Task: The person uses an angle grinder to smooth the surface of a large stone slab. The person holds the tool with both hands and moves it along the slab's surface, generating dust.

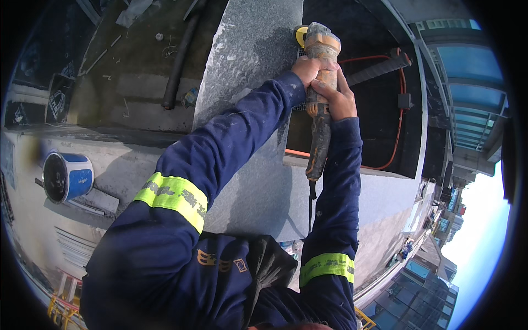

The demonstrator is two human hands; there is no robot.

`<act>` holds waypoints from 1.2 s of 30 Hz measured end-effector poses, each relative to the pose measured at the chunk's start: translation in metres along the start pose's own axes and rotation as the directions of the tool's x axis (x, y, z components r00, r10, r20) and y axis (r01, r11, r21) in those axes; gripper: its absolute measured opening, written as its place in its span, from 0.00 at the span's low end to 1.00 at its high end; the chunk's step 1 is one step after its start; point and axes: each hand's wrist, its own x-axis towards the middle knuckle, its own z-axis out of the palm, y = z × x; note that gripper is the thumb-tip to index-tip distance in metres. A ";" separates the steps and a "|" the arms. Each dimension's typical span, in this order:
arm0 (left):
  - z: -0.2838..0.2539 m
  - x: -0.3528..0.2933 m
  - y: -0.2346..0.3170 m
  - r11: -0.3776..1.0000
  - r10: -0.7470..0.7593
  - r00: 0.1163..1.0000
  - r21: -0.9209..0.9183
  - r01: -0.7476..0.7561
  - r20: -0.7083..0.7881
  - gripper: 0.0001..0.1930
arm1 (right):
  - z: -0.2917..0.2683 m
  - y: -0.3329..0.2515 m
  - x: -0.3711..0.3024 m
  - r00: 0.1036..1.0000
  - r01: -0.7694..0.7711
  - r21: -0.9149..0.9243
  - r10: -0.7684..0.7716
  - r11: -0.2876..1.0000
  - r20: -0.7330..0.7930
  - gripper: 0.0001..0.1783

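Observation:
A worn, dusty angle grinder [323,47] in orange and dark grey points away from me, its yellow disc [301,36] at the far left of its head, by the edge of a grey stone-like slab [247,49]. My left hand [306,70] is wrapped round the front of the grinder's body. Just behind it, my right hand [342,100] grips the same body from the right side. The grinder's rear handle [318,148] stretches back toward me, with a black power cord [312,206] hanging from its end. Some of my left fingers are hidden beneath the tool.
Right of the slab is a dark recess with an orange cable [402,126] and a small grey box [405,101]. A blue-and-white bucket [80,177] lies tipped at the left. Further left, a black pipe [184,60] crosses a sunken floor. Buildings stand far off at the right.

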 end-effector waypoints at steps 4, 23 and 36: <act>-0.004 0.002 0.000 1.000 0.017 1.000 -0.003 -0.017 0.010 0.19 | 0.002 0.002 0.002 1.000 -0.016 0.050 0.016 0.999 0.011 0.48; 0.003 0.014 -0.006 1.000 0.001 1.000 0.016 -0.001 0.001 0.19 | -0.006 0.008 0.012 1.000 -0.010 0.062 0.011 0.998 -0.020 0.50; 0.000 0.010 -0.003 1.000 -0.011 1.000 0.025 0.011 -0.005 0.19 | -0.001 0.010 0.011 1.000 -0.008 0.078 0.010 0.997 -0.024 0.50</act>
